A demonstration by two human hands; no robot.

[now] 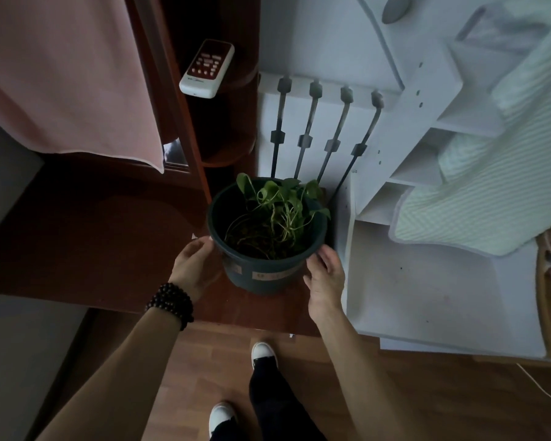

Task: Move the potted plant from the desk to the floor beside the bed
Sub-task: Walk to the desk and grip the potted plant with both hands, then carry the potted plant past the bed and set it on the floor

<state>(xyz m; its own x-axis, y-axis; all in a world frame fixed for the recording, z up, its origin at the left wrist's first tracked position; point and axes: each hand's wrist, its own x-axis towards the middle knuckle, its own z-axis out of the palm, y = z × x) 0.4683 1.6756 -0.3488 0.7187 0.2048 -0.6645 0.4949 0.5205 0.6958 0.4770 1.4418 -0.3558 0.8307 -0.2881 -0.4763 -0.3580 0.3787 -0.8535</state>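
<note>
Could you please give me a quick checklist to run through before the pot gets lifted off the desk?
1. Left hand on the pot: ok, it lies against the left side under the rim.
2. Right hand on the pot: ok, it lies against the right side, opposite the left.
3. Firm grip: cannot tell, the fingers behind the pot are hidden.
4. Pot upright on the desk: ok, it stands level near the front edge.
5. Plant free of the white rack: cannot tell, the leaves lie close to its rods.
6. Floor by the feet: not ok, a thin white cord lies at right.
</note>
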